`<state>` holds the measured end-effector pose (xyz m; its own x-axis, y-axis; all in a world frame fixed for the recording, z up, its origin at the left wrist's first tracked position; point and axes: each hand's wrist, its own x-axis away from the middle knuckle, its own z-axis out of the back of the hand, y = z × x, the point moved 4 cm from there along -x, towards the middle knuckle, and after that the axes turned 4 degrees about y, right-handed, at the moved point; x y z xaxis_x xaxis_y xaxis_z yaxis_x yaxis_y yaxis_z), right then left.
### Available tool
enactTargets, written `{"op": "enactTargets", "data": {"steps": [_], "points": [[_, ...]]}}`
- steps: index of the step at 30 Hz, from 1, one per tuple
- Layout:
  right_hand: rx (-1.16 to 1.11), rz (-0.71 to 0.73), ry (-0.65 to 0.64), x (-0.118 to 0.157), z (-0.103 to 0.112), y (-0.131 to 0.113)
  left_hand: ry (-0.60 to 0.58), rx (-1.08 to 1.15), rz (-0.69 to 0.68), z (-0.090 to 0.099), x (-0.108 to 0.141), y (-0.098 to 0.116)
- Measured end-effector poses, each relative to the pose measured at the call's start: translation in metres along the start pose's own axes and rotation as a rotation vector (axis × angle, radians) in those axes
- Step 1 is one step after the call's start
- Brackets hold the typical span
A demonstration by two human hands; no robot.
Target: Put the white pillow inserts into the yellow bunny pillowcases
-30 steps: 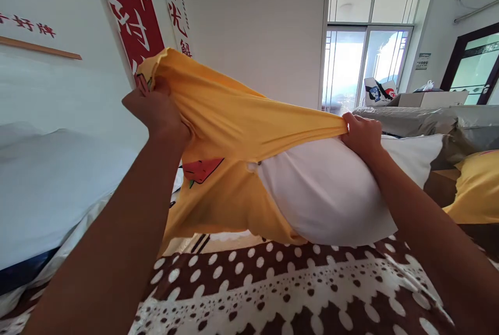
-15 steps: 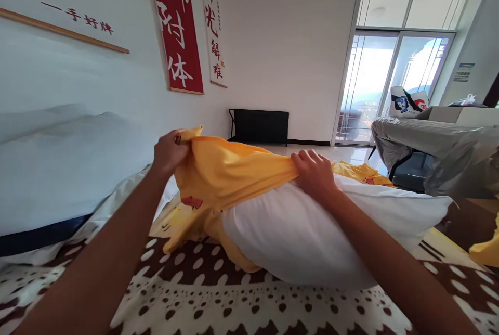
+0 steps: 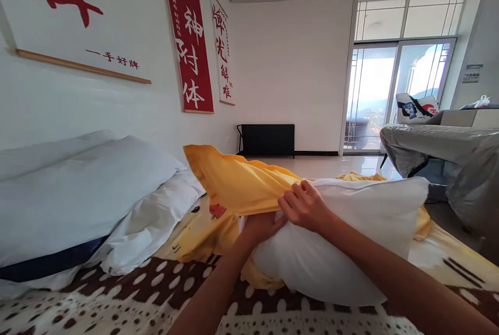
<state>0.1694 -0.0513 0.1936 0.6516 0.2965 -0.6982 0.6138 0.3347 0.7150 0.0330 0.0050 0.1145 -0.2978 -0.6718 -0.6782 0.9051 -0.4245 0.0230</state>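
A yellow pillowcase covers the left end of a white pillow lying on the bed. My right hand is closed on the edge of the pillowcase, above the pillow. Just below and left of it, my left hand reaches in under the yellow cloth against the pillow; its fingers are mostly hidden by the fabric. The far corner of the pillowcase stands up at the left, and a red printed patch shows on its side.
Other white pillows lie at the left against the wall. The bed has a brown, white and yellow patterned sheet. More yellow cloth lies behind the pillow. A plastic-covered table stands at the right.
My left hand has let go of the pillowcase's upper left corner and moved right and down, under the cloth beside my right hand. The view has tilted up and turned slightly left.
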Motion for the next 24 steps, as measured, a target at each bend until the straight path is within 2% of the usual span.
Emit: {"op": "enactTargets", "data": {"steps": [2,4,8,11,15,16,18,20,22,24], "points": [[-0.057,0.029,-0.068,0.01,-0.009,-0.01,0.026,-0.001,0.055,-0.011,-0.006,-0.012],[-0.083,0.035,-0.205,0.023,-0.026,-0.015,0.037,0.003,0.062,-0.016,-0.006,-0.017],[-0.1,-0.032,-0.507,0.049,-0.058,-0.004,0.047,-0.005,0.079,-0.014,0.007,-0.014],[-0.18,-0.129,-0.598,0.058,-0.066,0.01,0.092,-0.031,-0.053,-0.009,0.03,-0.002],[-0.394,-0.241,-0.583,0.053,-0.056,0.017,0.302,-0.026,-0.306,0.007,0.071,0.015],[-0.442,-0.244,-0.584,0.049,-0.052,0.015,0.32,-0.014,-0.35,0.01,0.079,0.018],[-0.508,-0.216,-0.601,0.043,-0.043,0.008,0.214,-0.011,-0.424,0.008,0.093,0.025],[-0.527,-0.181,-0.63,0.038,-0.036,-0.002,-0.004,-0.062,-0.446,-0.003,0.102,0.029],[-0.49,-0.165,-0.659,0.038,-0.034,-0.014,-0.179,-0.163,-0.387,-0.018,0.109,0.027],[-0.394,-0.185,-0.7,0.042,-0.038,-0.023,-0.282,-0.256,-0.279,-0.03,0.113,0.02]]}}
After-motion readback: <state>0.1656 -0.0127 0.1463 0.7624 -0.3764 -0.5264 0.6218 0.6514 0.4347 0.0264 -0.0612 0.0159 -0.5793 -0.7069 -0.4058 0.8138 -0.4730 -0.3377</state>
